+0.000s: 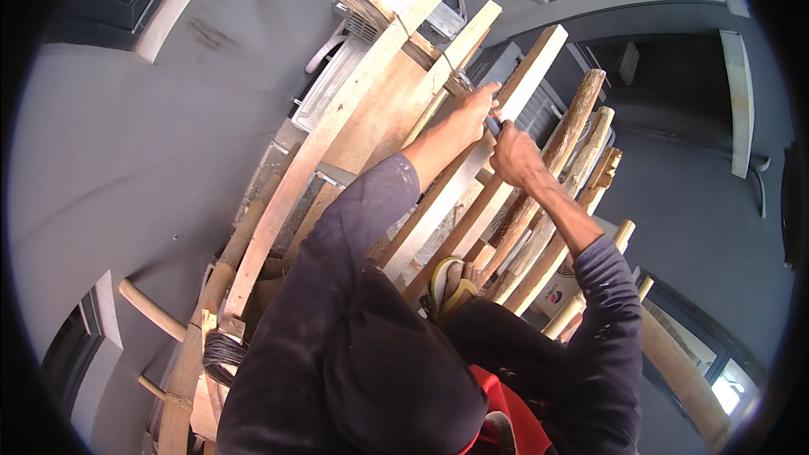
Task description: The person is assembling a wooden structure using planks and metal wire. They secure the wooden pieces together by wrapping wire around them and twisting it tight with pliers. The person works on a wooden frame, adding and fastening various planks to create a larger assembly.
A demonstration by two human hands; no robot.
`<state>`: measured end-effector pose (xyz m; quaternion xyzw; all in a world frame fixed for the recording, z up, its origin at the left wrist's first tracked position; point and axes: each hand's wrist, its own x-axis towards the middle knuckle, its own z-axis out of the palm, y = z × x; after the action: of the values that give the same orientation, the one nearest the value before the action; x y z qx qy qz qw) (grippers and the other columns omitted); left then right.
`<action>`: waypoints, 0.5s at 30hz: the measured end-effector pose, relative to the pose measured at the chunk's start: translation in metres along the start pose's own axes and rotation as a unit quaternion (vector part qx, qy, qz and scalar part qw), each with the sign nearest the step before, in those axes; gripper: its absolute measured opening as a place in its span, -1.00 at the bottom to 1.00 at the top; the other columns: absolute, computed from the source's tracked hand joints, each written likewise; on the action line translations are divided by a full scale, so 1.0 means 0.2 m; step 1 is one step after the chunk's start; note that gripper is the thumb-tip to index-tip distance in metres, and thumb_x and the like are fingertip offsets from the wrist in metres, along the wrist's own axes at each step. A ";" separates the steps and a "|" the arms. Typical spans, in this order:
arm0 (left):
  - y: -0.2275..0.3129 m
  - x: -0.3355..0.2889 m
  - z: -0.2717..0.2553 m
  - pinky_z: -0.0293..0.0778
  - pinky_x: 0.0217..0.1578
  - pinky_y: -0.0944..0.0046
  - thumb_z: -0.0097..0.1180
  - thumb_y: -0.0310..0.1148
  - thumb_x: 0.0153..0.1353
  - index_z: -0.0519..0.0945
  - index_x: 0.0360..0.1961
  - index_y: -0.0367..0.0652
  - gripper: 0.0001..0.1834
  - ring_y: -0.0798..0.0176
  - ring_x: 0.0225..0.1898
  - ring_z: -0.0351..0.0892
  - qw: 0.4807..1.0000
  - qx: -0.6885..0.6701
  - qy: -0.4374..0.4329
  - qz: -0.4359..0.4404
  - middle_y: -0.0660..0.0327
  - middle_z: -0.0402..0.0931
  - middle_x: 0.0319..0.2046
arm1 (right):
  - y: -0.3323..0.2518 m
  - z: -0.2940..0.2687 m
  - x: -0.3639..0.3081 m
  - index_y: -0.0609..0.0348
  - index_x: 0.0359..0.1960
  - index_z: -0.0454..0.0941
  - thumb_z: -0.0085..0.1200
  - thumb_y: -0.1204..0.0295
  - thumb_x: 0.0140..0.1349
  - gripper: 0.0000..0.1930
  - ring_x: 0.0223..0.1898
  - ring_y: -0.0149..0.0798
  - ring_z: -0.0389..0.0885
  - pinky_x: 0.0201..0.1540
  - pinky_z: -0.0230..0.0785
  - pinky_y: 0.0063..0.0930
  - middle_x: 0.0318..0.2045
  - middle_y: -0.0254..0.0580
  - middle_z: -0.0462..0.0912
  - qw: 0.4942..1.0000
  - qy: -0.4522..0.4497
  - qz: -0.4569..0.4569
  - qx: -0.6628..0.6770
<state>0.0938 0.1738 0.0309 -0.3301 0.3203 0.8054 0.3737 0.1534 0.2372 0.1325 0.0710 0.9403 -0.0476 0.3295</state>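
Note:
My right hand (516,156) is closed around the dark blue handle of a slim hand tool (493,125); its exact kind is hard to tell. Just beyond it, my left hand (474,111) closes over the middle of the same tool, the index finger stretched along it. The tool's metal end (463,79) meets the wire binding (451,61) where a sawn timber (459,46) crosses a rough pole (362,2). Both hands are over a squared beam (533,72) that slants away from me. My fingers partly hide the tool.
Several timbers and round poles (575,109) slant across an open framework. My sandalled foot (455,282) rests among them. At lower left a coil of dark wire (223,356) hangs by a bamboo pole (181,392). White air-conditioner units (333,84) and grey walls (152,135) stand around.

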 end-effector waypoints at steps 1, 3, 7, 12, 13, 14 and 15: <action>-0.01 0.02 0.04 0.50 -0.40 0.22 0.20 -0.18 0.11 0.43 -0.13 -0.23 -0.59 0.26 -0.48 0.48 0.999 -0.042 0.007 -0.001 0.20 0.45 -0.39 | 0.00 -0.03 0.01 0.53 -0.07 0.26 -0.10 0.42 0.13 -0.60 -0.28 0.17 0.61 -0.18 0.49 -0.16 -0.35 0.34 0.56 0.996 0.018 -0.006 -0.093; 0.00 0.05 0.11 0.48 -0.52 0.25 0.21 -0.19 0.13 0.45 -0.33 -0.22 -0.68 0.28 -0.60 0.42 0.984 -0.165 0.070 -0.002 0.25 0.38 -0.56 | 0.00 -0.06 0.01 0.53 -0.12 0.29 -0.12 0.48 0.10 -0.65 -0.29 0.15 0.61 -0.30 0.51 -0.14 -0.34 0.40 0.52 0.981 0.103 -0.042 -0.161; 0.01 -0.02 0.12 0.42 -0.64 0.33 0.20 -0.24 0.16 0.37 -0.61 -0.14 -0.67 0.33 -0.72 0.33 0.969 -0.238 0.060 -0.012 0.29 0.33 -0.71 | -0.04 -0.03 -0.02 0.49 -0.10 0.28 -0.06 0.41 0.11 -0.61 -0.36 0.08 0.61 -0.34 0.52 -0.20 -0.35 0.32 0.52 0.957 0.111 -0.023 -0.267; 0.00 -0.06 -0.02 0.39 -0.68 0.36 0.18 -0.32 0.16 0.38 -0.58 -0.16 -0.72 0.36 -0.71 0.34 0.980 -0.197 0.014 0.002 0.29 0.36 -0.70 | -0.14 -0.12 -0.10 0.53 0.01 0.21 0.06 0.12 0.14 -0.35 -0.31 -0.03 0.64 -0.34 0.52 -0.29 -0.41 0.24 0.56 0.984 -0.033 -0.041 -0.168; 0.00 -0.05 -0.04 0.39 -0.68 0.36 0.18 -0.34 0.15 0.38 -0.58 -0.16 -0.73 0.36 -0.71 0.34 0.981 -0.195 0.004 0.001 0.29 0.36 -0.69 | -0.14 -0.17 -0.10 0.57 0.02 0.21 0.07 0.09 0.13 -0.31 -0.27 -0.03 0.63 -0.27 0.52 -0.23 -0.38 0.18 0.56 0.995 -0.090 -0.020 -0.032; 0.00 -0.02 -0.05 0.40 -0.66 0.35 0.17 -0.36 0.13 0.37 -0.59 -0.15 -0.75 0.36 -0.70 0.34 0.983 -0.184 -0.003 0.003 0.28 0.35 -0.70 | -0.13 -0.23 -0.08 0.60 0.02 0.22 0.08 0.07 0.12 -0.27 -0.22 -0.03 0.62 -0.19 0.51 -0.17 -0.35 0.12 0.56 0.984 -0.145 0.000 0.104; 0.01 -0.04 -0.06 0.41 -0.61 0.35 0.14 -0.37 0.15 0.36 -0.59 -0.13 -0.75 0.37 -0.68 0.33 0.982 -0.186 -0.013 -0.005 0.30 0.34 -0.69 | -0.09 -0.27 -0.06 0.64 0.03 0.22 0.09 0.04 0.10 -0.23 -0.18 -0.02 0.60 -0.11 0.51 -0.11 -0.32 0.06 0.56 0.951 -0.194 0.024 0.238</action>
<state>0.0997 0.1611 0.0313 -0.3849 0.1581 0.8533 0.3142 0.1265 0.2263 0.1829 0.1591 0.8174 -0.2749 0.4806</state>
